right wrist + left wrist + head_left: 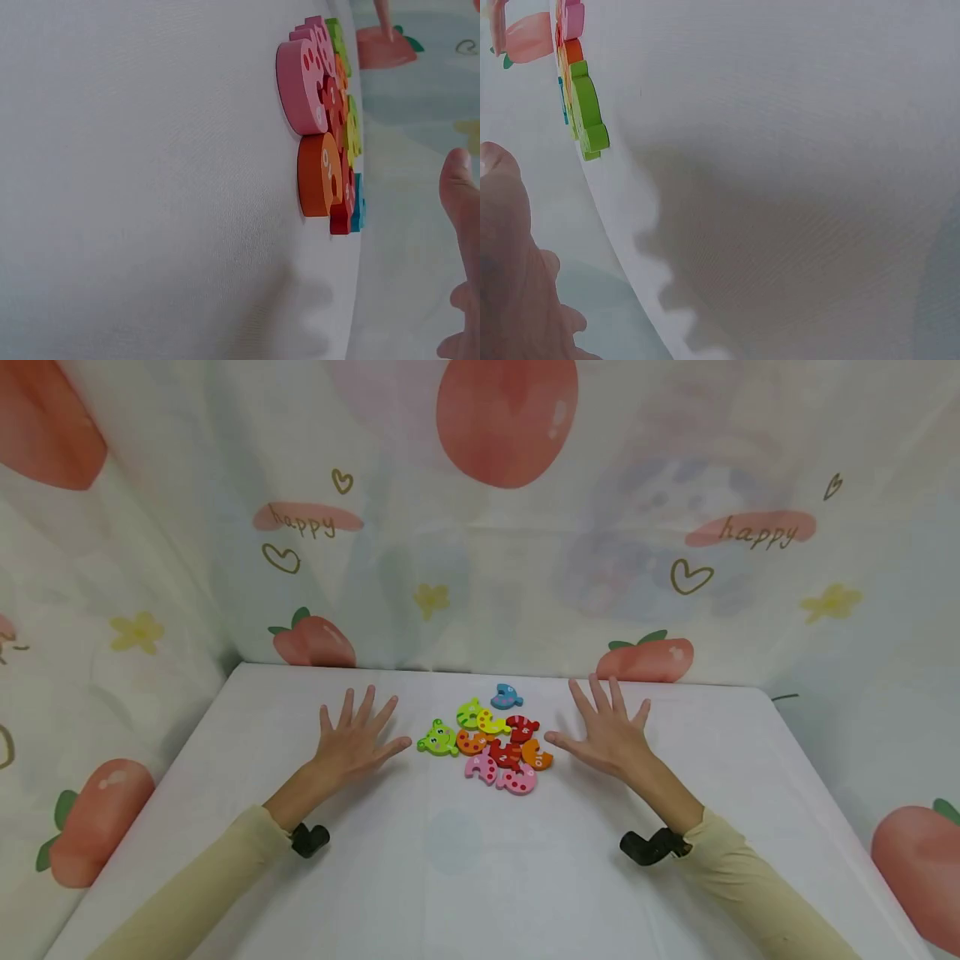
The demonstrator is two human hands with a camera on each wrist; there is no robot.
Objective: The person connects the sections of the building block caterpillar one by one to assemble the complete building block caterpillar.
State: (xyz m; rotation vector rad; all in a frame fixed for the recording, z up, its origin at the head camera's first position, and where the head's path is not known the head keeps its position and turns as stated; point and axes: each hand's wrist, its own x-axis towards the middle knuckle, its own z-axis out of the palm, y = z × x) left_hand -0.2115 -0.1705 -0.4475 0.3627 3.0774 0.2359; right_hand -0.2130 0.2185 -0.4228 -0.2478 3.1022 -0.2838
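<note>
A cluster of painted puzzle pieces lies on the white table (450, 893) between the two hands. At its left is a green animal-head piece (438, 739); a blue tail-like piece (506, 696) sits apart at the back. Yellow (492, 722), red (505, 754), orange (537, 755) and pink pieces (517, 779) lie close together, some with numbers. My left hand (355, 745), fingers spread, hovers left of the green head, holding nothing. My right hand (609, 735) is likewise spread, its thumb pointing toward the orange piece. In the right wrist view the pieces look thick, with the pink piece (301, 86) nearest.
Printed cloth (510, 552) with fruit and hearts hangs behind the table and along both sides. A black wrist camera (311, 841) is strapped to the left wrist, another black camera (652, 846) to the right. Both forearms wear pale yellow sleeves (202, 885).
</note>
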